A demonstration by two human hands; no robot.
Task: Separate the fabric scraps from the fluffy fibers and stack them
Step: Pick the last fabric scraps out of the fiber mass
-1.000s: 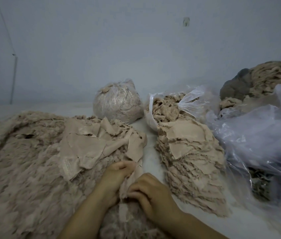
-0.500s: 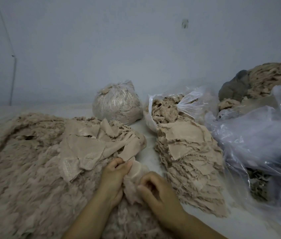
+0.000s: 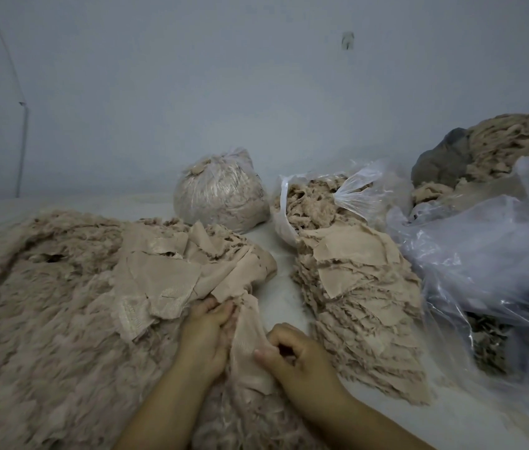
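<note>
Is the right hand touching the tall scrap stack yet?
Apart. The head view shows the right hand pinching a fabric scrap with the left hand, with bare table between it and the scrap stack.

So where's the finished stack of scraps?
In the head view the stack sits right of both hands, on the table between the fluffy pile and the loose plastic bag.

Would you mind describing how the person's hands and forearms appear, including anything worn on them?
Both are bare: the left hand and right hand show no gloves, rings or watch, and no sleeves cover the forearms as far as the frame's bottom edge. The right thumb shows a short nail.
</note>
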